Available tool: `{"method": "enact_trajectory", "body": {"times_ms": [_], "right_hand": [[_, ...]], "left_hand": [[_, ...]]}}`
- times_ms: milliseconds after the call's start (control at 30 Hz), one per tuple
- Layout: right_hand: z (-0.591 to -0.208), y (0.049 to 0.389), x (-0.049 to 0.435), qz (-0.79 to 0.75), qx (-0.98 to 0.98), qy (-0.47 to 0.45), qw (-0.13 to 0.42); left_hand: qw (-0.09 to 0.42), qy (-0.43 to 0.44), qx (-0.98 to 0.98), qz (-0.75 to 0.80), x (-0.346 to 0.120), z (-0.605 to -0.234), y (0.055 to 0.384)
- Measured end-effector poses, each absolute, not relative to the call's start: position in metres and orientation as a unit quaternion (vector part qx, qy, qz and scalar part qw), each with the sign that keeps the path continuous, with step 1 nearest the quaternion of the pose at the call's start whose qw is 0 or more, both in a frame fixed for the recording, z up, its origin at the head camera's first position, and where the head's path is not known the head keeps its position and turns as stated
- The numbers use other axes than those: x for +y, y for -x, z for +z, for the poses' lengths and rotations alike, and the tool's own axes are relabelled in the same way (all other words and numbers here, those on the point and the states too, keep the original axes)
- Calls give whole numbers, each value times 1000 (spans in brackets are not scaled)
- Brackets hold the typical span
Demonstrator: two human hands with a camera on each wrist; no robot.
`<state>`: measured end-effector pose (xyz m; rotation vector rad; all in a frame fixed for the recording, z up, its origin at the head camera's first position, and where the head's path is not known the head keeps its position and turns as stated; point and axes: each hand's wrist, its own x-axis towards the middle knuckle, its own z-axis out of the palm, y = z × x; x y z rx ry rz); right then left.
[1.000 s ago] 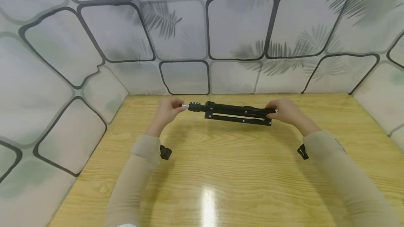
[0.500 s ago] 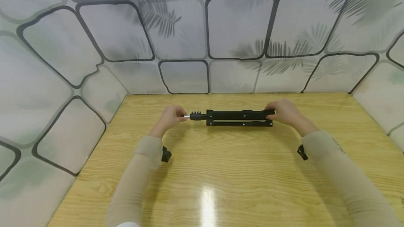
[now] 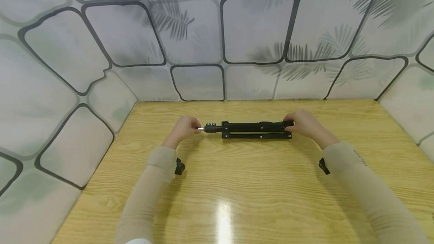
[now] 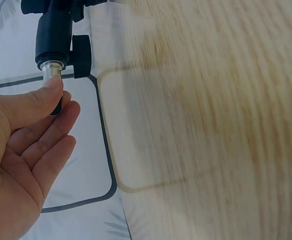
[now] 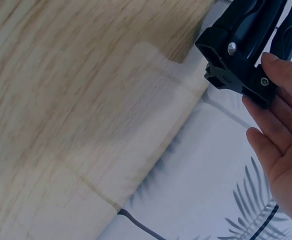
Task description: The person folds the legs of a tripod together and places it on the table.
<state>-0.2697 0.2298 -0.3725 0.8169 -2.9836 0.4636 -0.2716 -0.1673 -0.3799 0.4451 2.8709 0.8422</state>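
A folded black light stand (image 3: pixel 244 126) lies level across the far part of the wooden table, its legs collapsed alongside the tube. Whether it touches the wood or hovers slightly above, I cannot tell. My left hand (image 3: pixel 183 129) pinches its silver tip (image 4: pixel 51 69) between thumb and fingers. Just past that tip, the left wrist view has a black collar with a side knob (image 4: pixel 82 56). At the opposite end, my right hand (image 3: pixel 304 123) grips the legs' end bracket (image 5: pixel 246 70), thumb on one side and fingers beneath.
Behind the table (image 3: pixel 237 183) rises a pale wall covering (image 3: pixel 257 29) with dark stone outlines and leaf prints. It closes in on the left and right too. A bright reflection shines near the table's front.
The light stand has come down in the head view, toward me, and its slight slant has levelled out. Both hands keep their hold; the left has shifted down and a little right.
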Motion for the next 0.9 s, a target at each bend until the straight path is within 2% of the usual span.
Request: {"method": "enact_trajectory", "body": {"times_ms": [900], "right_hand": [[-379,260,227,139,-961,-238,-2]], "left_hand": [[43,-158,954,251,-166,-391,270]]}}
